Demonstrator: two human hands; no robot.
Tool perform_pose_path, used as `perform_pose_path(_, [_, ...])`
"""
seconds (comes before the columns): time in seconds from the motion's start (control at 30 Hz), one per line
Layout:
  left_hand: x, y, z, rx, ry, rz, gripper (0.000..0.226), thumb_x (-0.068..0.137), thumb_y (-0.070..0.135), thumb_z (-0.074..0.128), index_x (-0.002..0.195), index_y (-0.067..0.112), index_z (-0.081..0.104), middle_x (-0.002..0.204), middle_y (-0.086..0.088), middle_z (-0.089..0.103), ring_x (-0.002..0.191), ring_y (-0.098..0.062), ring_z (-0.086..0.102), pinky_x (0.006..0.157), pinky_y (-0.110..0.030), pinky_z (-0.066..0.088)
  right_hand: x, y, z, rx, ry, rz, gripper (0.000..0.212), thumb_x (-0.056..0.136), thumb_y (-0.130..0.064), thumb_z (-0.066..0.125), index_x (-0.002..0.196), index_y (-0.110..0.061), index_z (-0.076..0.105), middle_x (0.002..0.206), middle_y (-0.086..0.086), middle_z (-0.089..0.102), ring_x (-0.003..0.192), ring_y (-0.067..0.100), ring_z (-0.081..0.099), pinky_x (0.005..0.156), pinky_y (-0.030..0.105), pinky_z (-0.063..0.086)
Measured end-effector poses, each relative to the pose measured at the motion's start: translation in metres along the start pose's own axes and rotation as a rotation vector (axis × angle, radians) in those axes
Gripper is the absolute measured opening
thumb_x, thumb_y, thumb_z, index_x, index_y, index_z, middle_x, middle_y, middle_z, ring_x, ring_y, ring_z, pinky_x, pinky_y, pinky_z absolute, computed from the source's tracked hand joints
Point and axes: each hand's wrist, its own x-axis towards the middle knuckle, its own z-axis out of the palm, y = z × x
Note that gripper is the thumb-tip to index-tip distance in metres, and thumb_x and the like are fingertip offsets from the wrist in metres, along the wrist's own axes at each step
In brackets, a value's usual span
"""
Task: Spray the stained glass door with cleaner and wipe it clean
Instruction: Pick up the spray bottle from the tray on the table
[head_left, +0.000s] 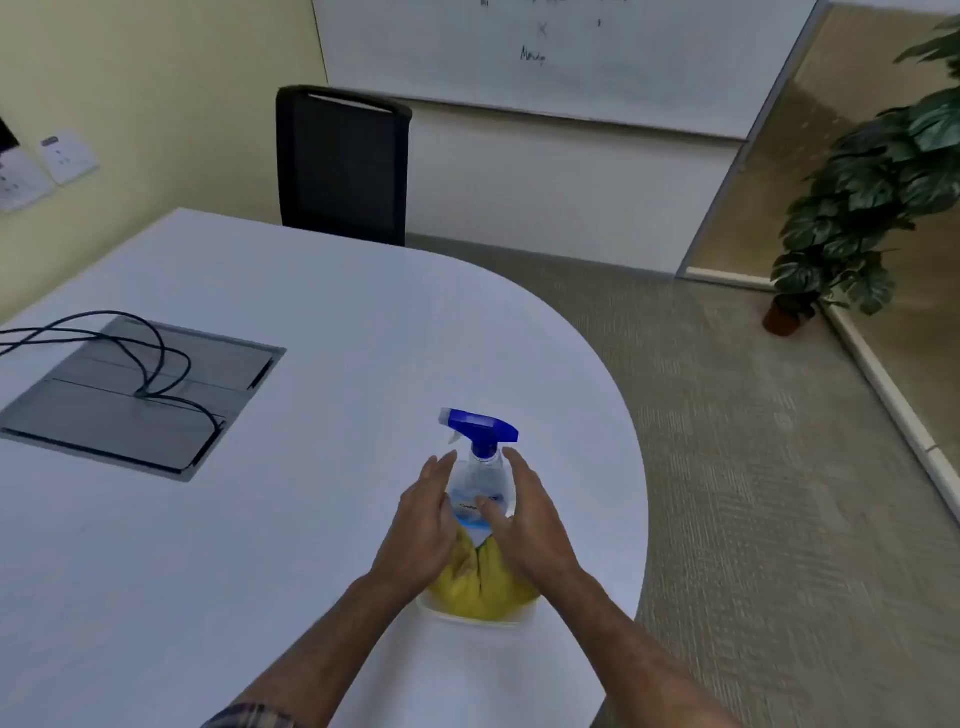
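Pickup is beginning: left hand (421, 525) and right hand (535, 519) are flanking the spray bottle (479, 475), fingers straight, gripping nothing; next move is likely calling for a firm grasp.

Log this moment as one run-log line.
left hand: open, beside clear plastic spray bottle with blue trigger | right hand: open, opposite side | crumpled yellow cloth: between wrists | spraying: not begun

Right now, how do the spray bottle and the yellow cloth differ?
The spray bottle stands upright; the yellow cloth lies bunched in a heap. The spray bottle is clear with a blue trigger head; the yellow cloth is opaque. The spray bottle sits between the left hand and right hand; the yellow cloth lies nearer, below the wrists. Both sit near the rounded edge of the white table.
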Motion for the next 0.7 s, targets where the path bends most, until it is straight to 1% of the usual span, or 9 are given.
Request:
perform_pose_path(0.07, [0.006, -0.002, 0.003, -0.049, -0.012, 0.009, 0.052, 0.107, 0.024, 0.038, 0.158, 0.019, 0.034, 0.165, -0.003, 0.038, 0.155, -0.019, 0.032, 0.127, -0.036, 0.028, 0.006, -0.001, 0.003, 0.036, -0.012, 0.019, 0.064, 0.101, -0.033, 0.061, 0.157, -0.029, 0.030, 0.147, -0.009, 0.046, 0.135, 0.010, 0.046, 0.105, 0.023, 0.035])
perform_pose_path(0.13, [0.008, -0.004, 0.007, -0.085, -0.028, -0.002, 0.053, 0.102, 0.036, 0.039, 0.154, 0.023, 0.042, 0.156, -0.001, 0.051, 0.146, -0.019, 0.047, 0.122, -0.045, 0.040, 0.012, -0.003, 0.005, 0.050, -0.022, 0.036, 0.063, 0.100, -0.031, 0.062, 0.155, -0.025, 0.033, 0.140, -0.011, 0.048, 0.129, 0.007, 0.047, 0.102, 0.020, 0.035])
perform_pose_path(0.23, [0.012, -0.007, 0.017, -0.131, -0.034, -0.006, 0.041, 0.106, 0.030, 0.042, 0.146, 0.027, 0.048, 0.137, 0.004, 0.065, 0.125, -0.015, 0.065, 0.106, -0.038, 0.055, 0.021, -0.001, 0.007, 0.106, 0.014, 0.035, 0.061, 0.090, -0.058, 0.065, 0.140, -0.027, 0.047, 0.128, -0.015, 0.060, 0.115, 0.003, 0.059, 0.096, 0.014, 0.046])
perform_pose_path(0.3, [0.013, -0.004, 0.018, -0.156, -0.021, 0.021, 0.039, 0.108, 0.021, 0.043, 0.146, 0.025, 0.047, 0.132, 0.005, 0.068, 0.118, -0.010, 0.067, 0.102, -0.026, 0.056, 0.027, 0.003, 0.005, 0.083, 0.013, 0.041, 0.044, 0.095, -0.041, 0.069, 0.133, -0.029, 0.052, 0.118, -0.014, 0.062, 0.107, 0.005, 0.061, 0.087, 0.008, 0.048])
perform_pose_path(0.37, [0.013, -0.005, 0.020, -0.179, -0.009, 0.033, 0.040, 0.108, 0.015, 0.043, 0.147, 0.024, 0.047, 0.131, 0.006, 0.068, 0.116, -0.002, 0.066, 0.097, -0.014, 0.054, 0.029, 0.003, 0.003, 0.063, 0.015, 0.021, 0.042, 0.096, -0.026, 0.070, 0.135, -0.024, 0.055, 0.118, -0.013, 0.062, 0.106, 0.005, 0.060, 0.078, -0.001, 0.043])
perform_pose_path(0.43, [0.012, -0.004, 0.019, -0.198, -0.007, 0.034, 0.041, 0.107, 0.013, 0.044, 0.147, 0.022, 0.047, 0.131, 0.006, 0.068, 0.116, 0.003, 0.064, 0.094, -0.009, 0.052, 0.031, 0.001, 0.001, 0.064, 0.006, 0.015, 0.040, 0.097, -0.019, 0.070, 0.134, -0.018, 0.057, 0.117, -0.010, 0.063, 0.106, 0.007, 0.062, 0.074, -0.004, 0.043])
perform_pose_path(0.5, [0.014, -0.007, 0.019, -0.206, 0.000, 0.027, 0.041, 0.107, 0.014, 0.044, 0.148, 0.020, 0.047, 0.133, 0.004, 0.067, 0.117, 0.005, 0.063, 0.093, -0.007, 0.050, 0.034, 0.003, -0.001, 0.065, -0.005, 0.019, 0.030, 0.097, -0.011, 0.068, 0.125, -0.018, 0.060, 0.110, -0.007, 0.064, 0.103, 0.004, 0.066, 0.074, -0.004, 0.044])
perform_pose_path(0.6, [0.014, -0.007, 0.021, -0.217, -0.001, 0.019, 0.040, 0.107, 0.014, 0.045, 0.146, 0.020, 0.048, 0.133, 0.002, 0.067, 0.117, 0.004, 0.063, 0.093, -0.007, 0.051, 0.034, 0.004, -0.001, 0.039, 0.007, 0.015, 0.031, 0.095, -0.015, 0.071, 0.113, -0.033, 0.055, 0.104, -0.019, 0.063, 0.091, -0.015, 0.061, 0.075, 0.002, 0.046])
perform_pose_path(0.7, [0.011, -0.004, 0.021, -0.207, 0.007, 0.031, 0.040, 0.107, 0.015, 0.044, 0.146, 0.024, 0.045, 0.134, 0.003, 0.066, 0.117, -0.002, 0.066, 0.097, -0.012, 0.053, 0.029, -0.002, -0.001, 0.063, 0.026, 0.024, 0.035, 0.094, -0.022, 0.073, 0.121, -0.034, 0.053, 0.112, -0.019, 0.061, 0.094, -0.005, 0.061, 0.075, 0.001, 0.043])
